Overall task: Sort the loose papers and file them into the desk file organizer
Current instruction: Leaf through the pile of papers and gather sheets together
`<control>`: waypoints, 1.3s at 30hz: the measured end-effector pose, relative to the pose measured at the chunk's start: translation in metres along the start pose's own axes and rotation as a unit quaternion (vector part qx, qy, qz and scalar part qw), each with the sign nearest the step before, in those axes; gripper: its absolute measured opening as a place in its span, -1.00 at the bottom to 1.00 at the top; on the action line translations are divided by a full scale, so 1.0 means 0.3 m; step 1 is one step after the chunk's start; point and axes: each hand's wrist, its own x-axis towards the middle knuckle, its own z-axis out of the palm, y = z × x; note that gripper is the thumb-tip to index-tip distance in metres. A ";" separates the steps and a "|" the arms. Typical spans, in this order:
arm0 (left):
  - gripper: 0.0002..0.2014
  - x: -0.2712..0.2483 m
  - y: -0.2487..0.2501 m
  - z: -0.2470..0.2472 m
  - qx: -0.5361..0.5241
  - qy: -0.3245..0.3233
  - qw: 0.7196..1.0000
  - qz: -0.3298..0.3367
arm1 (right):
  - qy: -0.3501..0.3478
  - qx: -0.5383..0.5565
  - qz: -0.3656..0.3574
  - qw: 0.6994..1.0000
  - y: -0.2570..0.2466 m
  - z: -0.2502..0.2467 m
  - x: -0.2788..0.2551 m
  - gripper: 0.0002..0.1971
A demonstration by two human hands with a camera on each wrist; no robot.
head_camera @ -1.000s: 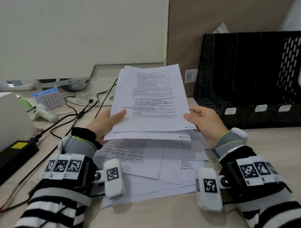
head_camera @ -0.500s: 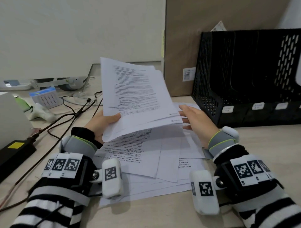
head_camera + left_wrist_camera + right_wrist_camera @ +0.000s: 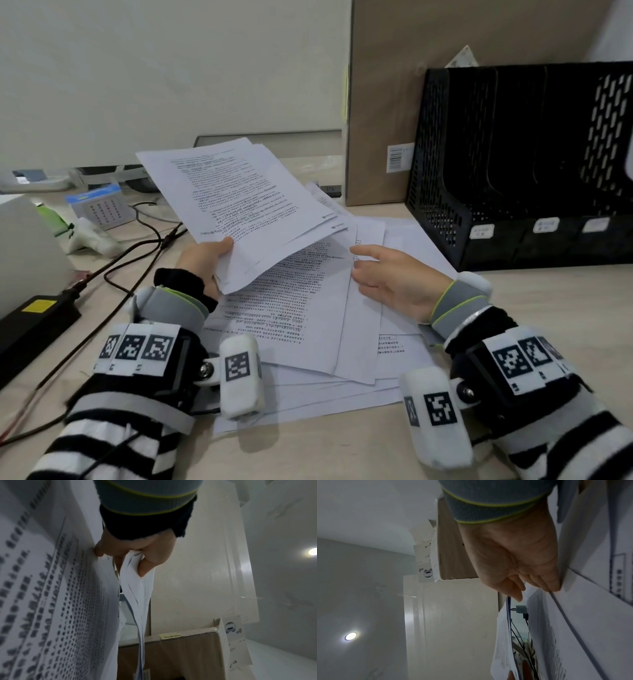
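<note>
My left hand [image 3: 219,257] grips a thin stack of printed sheets [image 3: 246,202] by its lower corner and holds it tilted up over the desk. In the left wrist view the thumb and fingers of my left hand [image 3: 120,561] pinch that stack [image 3: 137,595]. My right hand [image 3: 358,258] is open beside the stack, fingertips resting on the loose paper pile [image 3: 301,325] spread on the desk. The right wrist view shows my right hand [image 3: 537,586] with its fingertips on a sheet's edge [image 3: 582,615]. The black mesh file organizer [image 3: 442,192] stands at the right, its slots dark.
A tall cardboard box [image 3: 380,102] stands behind the papers, left of the organizer. Black cables [image 3: 137,246] cross the desk at left, near a black power brick [image 3: 30,322], a small desk calendar [image 3: 99,205] and a white box [image 3: 24,246].
My right hand has let go of the held stack and dropped to the pile on the desk. The left hand alone has swung the stack to the left and tilted it.
</note>
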 end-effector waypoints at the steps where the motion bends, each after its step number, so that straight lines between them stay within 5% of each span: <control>1: -0.79 -0.007 0.002 0.003 0.003 -0.012 1.000 -0.007 | 0.000 0.006 0.002 1.000 -0.001 -0.001 0.003 -0.53; 12: -0.72 -0.029 0.005 0.012 0.018 -0.070 0.997 -0.016 | 0.053 0.097 0.019 0.994 -0.002 0.017 0.006 -0.41; 18: -0.70 -0.031 0.009 0.012 0.005 -0.085 0.996 -0.004 | 0.021 -0.031 0.037 0.999 0.012 0.032 0.015 -0.93; 26: -0.84 -0.021 0.017 0.010 -0.028 -0.064 0.998 0.004 | 0.199 0.044 0.008 0.979 -0.020 -0.003 -0.004 -0.90; 29: -0.77 -0.012 0.021 -0.001 -0.027 -0.050 0.998 0.002 | 0.175 0.084 0.026 0.981 -0.032 0.001 -0.023 -0.93; 34: -0.74 -0.007 0.023 -0.007 -0.028 -0.049 0.998 -0.005 | 0.007 -0.089 0.133 0.987 -0.034 0.025 -0.051 -0.58; 39: -0.72 -0.001 0.023 -0.010 -0.035 -0.045 0.998 -0.001 | 0.053 -0.137 0.104 0.984 -0.046 0.000 -0.046 -0.26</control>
